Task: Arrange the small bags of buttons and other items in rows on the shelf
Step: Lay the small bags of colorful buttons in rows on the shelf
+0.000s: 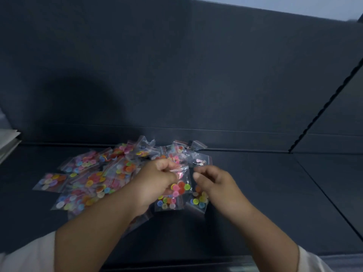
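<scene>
A loose heap of small clear zip bags of coloured buttons point(92, 179) lies on the dark shelf point(265, 193), left of centre. My left hand point(155, 181) pinches the top of one button bag point(177, 190) that hangs over the heap's right edge. My right hand point(212, 180) hovers just right of that bag with its fingers curled and apart, above another button bag point(199, 199) lying flat. A bag with a small pink item point(200, 160) rests behind the hands.
The shelf's dark back wall point(176, 75) rises close behind the heap. A notched upright point(324, 107) slants at the right. White sheets point(7, 142) stick in at the left edge. Bare shelf surface stretches right of the hands.
</scene>
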A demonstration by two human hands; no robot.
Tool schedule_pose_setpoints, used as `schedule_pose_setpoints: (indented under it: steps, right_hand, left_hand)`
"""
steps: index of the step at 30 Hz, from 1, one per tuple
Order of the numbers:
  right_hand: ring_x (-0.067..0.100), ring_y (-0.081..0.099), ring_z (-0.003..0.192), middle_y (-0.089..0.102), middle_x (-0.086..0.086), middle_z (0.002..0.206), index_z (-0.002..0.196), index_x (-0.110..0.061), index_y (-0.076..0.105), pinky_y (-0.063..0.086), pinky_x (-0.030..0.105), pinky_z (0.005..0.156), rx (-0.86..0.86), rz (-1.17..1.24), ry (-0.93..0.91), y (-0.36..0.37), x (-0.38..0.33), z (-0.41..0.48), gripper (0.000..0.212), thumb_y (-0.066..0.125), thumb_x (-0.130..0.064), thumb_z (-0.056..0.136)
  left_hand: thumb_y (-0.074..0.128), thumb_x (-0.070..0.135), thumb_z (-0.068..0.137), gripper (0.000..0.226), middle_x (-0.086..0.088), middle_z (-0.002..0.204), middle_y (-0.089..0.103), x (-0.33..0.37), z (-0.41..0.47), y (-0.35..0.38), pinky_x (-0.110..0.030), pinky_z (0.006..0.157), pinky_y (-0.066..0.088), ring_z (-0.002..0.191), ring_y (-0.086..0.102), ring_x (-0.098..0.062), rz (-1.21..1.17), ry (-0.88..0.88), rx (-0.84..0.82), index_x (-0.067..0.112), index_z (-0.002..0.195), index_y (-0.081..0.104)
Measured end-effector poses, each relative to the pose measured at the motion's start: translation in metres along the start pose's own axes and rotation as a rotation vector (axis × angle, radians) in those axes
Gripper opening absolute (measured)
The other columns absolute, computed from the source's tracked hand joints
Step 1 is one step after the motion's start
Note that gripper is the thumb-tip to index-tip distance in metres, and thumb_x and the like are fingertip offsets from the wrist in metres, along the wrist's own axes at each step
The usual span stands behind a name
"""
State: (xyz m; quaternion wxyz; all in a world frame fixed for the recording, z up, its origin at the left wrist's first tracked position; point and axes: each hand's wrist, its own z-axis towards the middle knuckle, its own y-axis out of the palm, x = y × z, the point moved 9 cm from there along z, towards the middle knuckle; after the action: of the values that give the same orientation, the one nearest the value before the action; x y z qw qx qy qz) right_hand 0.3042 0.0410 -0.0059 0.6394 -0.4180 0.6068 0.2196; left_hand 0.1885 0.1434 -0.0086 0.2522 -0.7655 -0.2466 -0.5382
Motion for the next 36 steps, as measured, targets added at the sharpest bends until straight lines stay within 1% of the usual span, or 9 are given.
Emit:
schedule_pose_setpoints:
  steps: [6, 9, 12, 14, 16, 19, 24, 29, 36]
  right_hand:
    - [0.008, 0.051, 0.052, 0.059, 0.002, 0.063, 0.078, -0.01, 0.063, 0.044, 0.023, 0.055, -0.191, 0.151, 0.107, 0.021, 0.005, 0.012, 0.01, 0.063, -0.009, 0.088]
    - [0.018, 0.048, 0.057, 0.059, 0.006, 0.063, 0.072, -0.012, 0.058, 0.043, 0.033, 0.058, -0.102, 0.073, 0.11, 0.014, 0.011, 0.03, 0.018, 0.061, -0.014, 0.09]
    - [0.013, 0.051, 0.066, 0.057, -0.003, 0.065, 0.064, -0.017, 0.055, 0.043, 0.028, 0.066, -0.038, -0.077, -0.015, 0.01, 0.005, 0.057, 0.026, 0.06, -0.012, 0.09]
    - [0.007, 0.05, 0.104, 0.06, -0.01, 0.094, 0.063, -0.019, 0.058, 0.036, 0.031, 0.099, -0.033, -0.265, -0.155, 0.015, 0.0, 0.076, 0.026, 0.061, -0.012, 0.088]
    - [0.009, 0.022, 0.137, 0.048, -0.012, 0.131, 0.071, -0.018, 0.061, 0.007, 0.029, 0.116, -0.03, -0.501, -0.234, 0.021, 0.002, 0.094, 0.018, 0.06, -0.016, 0.089]
    - [0.015, 0.0, 0.145, 0.03, -0.016, 0.148, 0.077, -0.022, 0.065, 0.0, 0.036, 0.116, -0.089, -0.636, -0.186, 0.034, 0.02, 0.113, 0.015, 0.057, -0.024, 0.09]
    - [0.012, 0.007, 0.145, 0.033, -0.015, 0.147, 0.052, -0.041, 0.053, 0.003, 0.042, 0.117, -0.22, -0.675, -0.239, 0.077, 0.018, 0.115, 0.041, 0.054, -0.028, 0.091]
    - [0.012, 0.008, 0.144, 0.03, -0.012, 0.152, 0.091, -0.029, 0.069, 0.003, 0.031, 0.112, -0.233, -0.75, -0.283, 0.109, 0.005, 0.107, 0.018, 0.051, -0.031, 0.094]
    - [0.01, 0.003, 0.145, 0.028, -0.012, 0.153, 0.088, -0.025, 0.068, -0.001, 0.034, 0.112, -0.275, -0.737, -0.337, 0.155, -0.005, 0.1, 0.02, 0.05, -0.031, 0.094]
  left_hand:
    - [0.062, 0.01, 0.088, 0.015, 0.0, 0.095, 0.064, 0.008, 0.002, 0.002, -0.028, 0.071, 0.053, 0.08, 0.063, -0.013, 0.005, 0.058, 0.099, 0.022, 0.097, 0.062]
    - [0.059, 0.025, 0.09, 0.026, 0.004, 0.117, 0.058, 0.014, 0.0, -0.015, -0.028, 0.087, 0.048, 0.1, 0.056, -0.011, 0.481, 0.168, 0.225, 0.028, 0.115, 0.055]
    - [0.047, 0.056, 0.089, 0.067, -0.002, 0.153, 0.021, 0.005, -0.003, -0.025, -0.044, 0.114, 0.018, 0.141, 0.016, -0.026, 1.145, 0.237, 0.294, 0.03, 0.146, 0.022]
    - [0.033, 0.074, 0.082, 0.082, 0.0, 0.158, -0.009, -0.008, -0.004, -0.029, -0.058, 0.111, -0.004, 0.143, -0.016, -0.031, 1.288, 0.205, 0.287, 0.036, 0.148, 0.0]
    - [0.025, 0.082, 0.077, 0.09, 0.0, 0.156, -0.024, -0.021, -0.005, -0.03, -0.062, 0.106, -0.015, 0.138, -0.03, -0.032, 1.334, 0.183, 0.276, 0.038, 0.147, -0.009]
    - [0.021, 0.088, 0.071, 0.096, 0.001, 0.154, -0.028, -0.034, -0.004, -0.036, -0.065, 0.102, -0.021, 0.134, -0.038, -0.031, 1.351, 0.141, 0.277, 0.04, 0.146, -0.011]
    - [0.018, 0.09, 0.067, 0.096, 0.002, 0.156, -0.024, -0.059, 0.001, -0.058, -0.066, 0.103, -0.016, 0.137, -0.033, -0.031, 1.326, 0.008, 0.249, 0.042, 0.146, -0.011]
    - [0.016, 0.089, 0.069, 0.092, 0.002, 0.156, -0.023, -0.067, -0.001, -0.077, -0.067, 0.106, -0.01, 0.139, -0.029, -0.031, 1.321, 0.042, 0.252, 0.045, 0.143, -0.016]
    - [0.02, 0.087, 0.071, 0.089, 0.004, 0.157, -0.02, -0.075, -0.013, -0.12, -0.065, 0.108, -0.005, 0.141, -0.024, -0.029, 1.327, 0.074, 0.282, 0.046, 0.144, -0.011]
